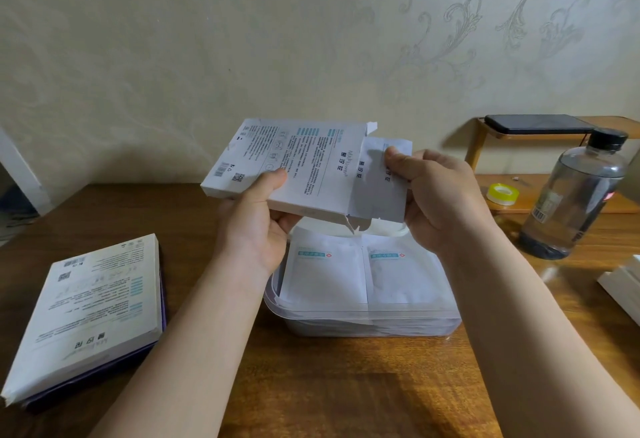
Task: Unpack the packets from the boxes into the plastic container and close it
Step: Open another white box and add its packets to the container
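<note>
Packets already lie in the container, which stands on the desk at near centre. Two lie side by side on top, and more appear stacked beneath them through the clear wall. The container is open, with no lid on it.

A box is held above the far edge of the container. The left hand grips its near side, thumb on top and fingers curled beneath. The right end of the box is torn open. The right hand pinches a packet that protrudes from that end, with its fingers clamped on the packet's far corner. How many packets are inside this box cannot be told.

A second box lies at near left, resting on a purple box. Whether either has been emptied cannot be told.

Assessment: the task is partly done. The step in hand is drawing out the held packet. Outstanding items are placing that packet in the container, clearing any packets left in the boxes, and closing the container.

A white object at the right edge may be the lid, but this is not confirmed. A bottle, tape and a phone stand at far right, well apart from the work.
</note>
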Demonstrator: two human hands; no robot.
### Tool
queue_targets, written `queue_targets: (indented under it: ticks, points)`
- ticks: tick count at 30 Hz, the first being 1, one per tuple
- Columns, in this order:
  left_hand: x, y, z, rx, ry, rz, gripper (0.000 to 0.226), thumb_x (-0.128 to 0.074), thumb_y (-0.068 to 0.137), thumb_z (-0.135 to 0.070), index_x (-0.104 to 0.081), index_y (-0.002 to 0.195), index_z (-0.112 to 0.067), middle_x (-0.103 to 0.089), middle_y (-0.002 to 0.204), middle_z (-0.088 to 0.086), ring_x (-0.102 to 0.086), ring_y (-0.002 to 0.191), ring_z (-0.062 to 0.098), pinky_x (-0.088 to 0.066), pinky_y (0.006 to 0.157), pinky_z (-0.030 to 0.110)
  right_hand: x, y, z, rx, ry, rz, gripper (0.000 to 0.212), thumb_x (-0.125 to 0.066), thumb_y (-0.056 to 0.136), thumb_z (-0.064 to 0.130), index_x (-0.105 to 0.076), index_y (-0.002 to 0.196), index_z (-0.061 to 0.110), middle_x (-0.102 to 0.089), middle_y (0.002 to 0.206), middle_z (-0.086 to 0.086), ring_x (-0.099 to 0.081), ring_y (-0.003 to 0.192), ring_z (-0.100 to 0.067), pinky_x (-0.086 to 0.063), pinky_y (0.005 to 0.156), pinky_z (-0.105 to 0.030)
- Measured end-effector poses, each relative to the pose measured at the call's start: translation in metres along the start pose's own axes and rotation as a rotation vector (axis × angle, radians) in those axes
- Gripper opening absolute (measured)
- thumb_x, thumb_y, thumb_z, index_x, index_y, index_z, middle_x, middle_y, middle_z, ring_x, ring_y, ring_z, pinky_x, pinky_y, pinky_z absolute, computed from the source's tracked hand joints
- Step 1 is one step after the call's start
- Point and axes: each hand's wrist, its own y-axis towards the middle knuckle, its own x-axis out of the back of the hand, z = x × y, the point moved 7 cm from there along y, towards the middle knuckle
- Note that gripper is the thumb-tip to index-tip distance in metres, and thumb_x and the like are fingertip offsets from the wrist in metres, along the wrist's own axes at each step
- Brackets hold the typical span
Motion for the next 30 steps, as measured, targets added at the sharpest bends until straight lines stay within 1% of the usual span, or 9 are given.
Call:
queue_targets:
  ticks: [6,10,13,15,20,24,27,28,30]
  points:
    - [-0.004,-0.004,0.000,0.013,-0.003,0.028,0.025,-0.065,0.094,-0.003,-0.068,0.112,-0.020,-0.080,0.095,0.005,-0.078,0.079,0.018,-0.059,0.055,0.027,-0.009,-0.005,0.000,0.011,-0.063,0.070,0.008,-0.069,0.087,-0.003,-0.063,0.088,0.002,-0.072,0.089,-0.018,-0.072,0.073,-0.027,-0.062,0.070,-0.046]
    - [-0.007,-0.006,0.003,0.008,0.026,0.046,0.033,-0.067,0.092,-0.004,-0.067,0.120,-0.020,-0.079,0.106,0.008,-0.077,0.089,0.021,-0.061,0.059,0.031,-0.006,-0.005,-0.003,0.011,-0.022,-0.008,0.022,-0.078,0.081,-0.001,-0.057,0.076,0.006,-0.071,0.087,-0.019,-0.072,0.074,-0.029,-0.063,0.071,-0.046]
    - [-0.006,-0.005,0.002,0.019,0.016,0.035,0.027,-0.067,0.093,-0.003,-0.068,0.114,-0.019,-0.080,0.100,0.007,-0.078,0.082,0.019,-0.060,0.056,0.029,-0.005,-0.004,-0.004,0.026,0.036,-0.038,0.038,-0.080,0.080,0.004,-0.045,0.069,0.014,-0.064,0.079,-0.016,-0.068,0.066,-0.024,-0.060,0.066,-0.039]
    - [-0.004,-0.004,0.001,0.035,0.006,0.020,0.022,-0.066,0.093,-0.003,-0.068,0.108,-0.019,-0.080,0.092,0.005,-0.078,0.076,0.018,-0.058,0.053,0.027,-0.002,-0.003,-0.003,0.031,0.041,-0.069,0.036,-0.081,0.081,0.010,-0.047,0.071,0.013,-0.063,0.079,-0.016,-0.066,0.063,-0.023,-0.058,0.063,-0.036]
    - [0.006,0.001,-0.002,0.038,0.013,-0.029,0.023,-0.066,0.093,-0.003,-0.067,0.109,-0.020,-0.078,0.099,0.008,-0.077,0.082,0.020,-0.058,0.052,0.026,0.005,0.000,0.006,0.038,0.034,-0.077,0.018,-0.072,0.091,0.014,-0.057,0.085,0.005,-0.065,0.080,-0.014,-0.067,0.061,-0.022,-0.059,0.059,-0.036]
    - [0.009,0.003,-0.003,0.045,0.021,-0.046,0.024,-0.066,0.093,-0.004,-0.066,0.112,-0.020,-0.077,0.102,0.008,-0.076,0.083,0.019,-0.058,0.053,0.025,0.009,0.000,0.017,0.095,0.027,-0.033,0.010,-0.054,0.095,0.000,-0.058,0.091,0.008,-0.063,0.076,-0.012,-0.063,0.068,-0.028,-0.054,0.067,-0.044]
    - [0.010,0.005,-0.005,0.048,0.018,-0.034,0.024,-0.065,0.093,-0.005,-0.066,0.111,-0.019,-0.077,0.101,0.007,-0.076,0.086,0.019,-0.062,0.059,0.027,0.006,-0.002,0.024,0.076,0.167,0.220,0.061,-0.026,0.085,-0.014,-0.058,0.123,0.021,-0.065,0.091,-0.023,-0.057,0.081,-0.038,-0.052,0.073,-0.050]
    - [0.010,0.006,-0.006,0.051,0.011,-0.027,0.025,-0.065,0.093,-0.004,-0.066,0.113,-0.019,-0.077,0.099,0.007,-0.076,0.087,0.020,-0.063,0.063,0.028,0.005,-0.004,0.025,0.087,0.155,0.287,0.068,-0.025,0.084,-0.019,-0.058,0.126,0.024,-0.066,0.096,-0.026,-0.060,0.084,-0.040,-0.056,0.074,-0.051]
    - [0.010,0.006,-0.006,0.067,0.008,-0.015,0.026,-0.065,0.092,-0.004,-0.066,0.114,-0.018,-0.078,0.095,0.006,-0.077,0.084,0.018,-0.062,0.065,0.028,0.004,-0.009,0.028,0.188,0.026,0.356,0.061,-0.037,0.088,-0.025,-0.062,0.122,0.018,-0.072,0.096,-0.017,-0.068,0.083,-0.033,-0.061,0.066,-0.045]
